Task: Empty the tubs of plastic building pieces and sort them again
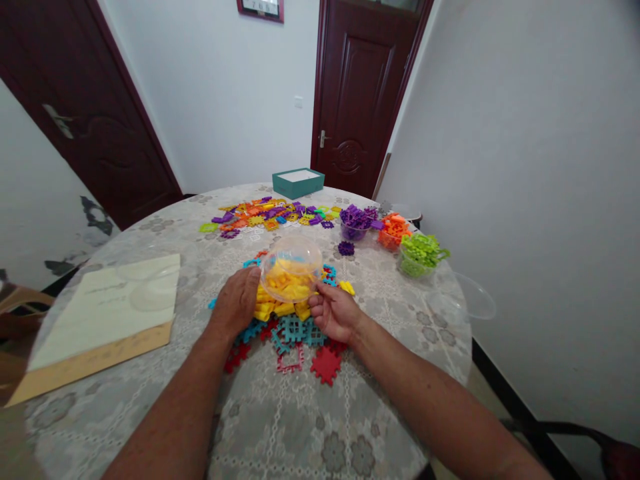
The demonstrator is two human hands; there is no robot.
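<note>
Round table (350,413) under patterned lace cloth, bare room near its front edge and right rim. Clear plastic bowl (291,265), tipped over a heap of yellow interlocking pieces (280,301) at table centre. Left hand (236,301) laid flat against the bowl's side, fingers together; right hand (334,312) curled, thumb and fingertips touching the yellow heap's edge. Blue and red toothed tiles (300,340) partly hidden beneath both hands. Behind: mixed loose pieces (270,215), bowls of purple (356,223), orange (393,231), green (419,253). Teal box (298,182) at far edge. Cardboard sheet (100,320) left.
</note>
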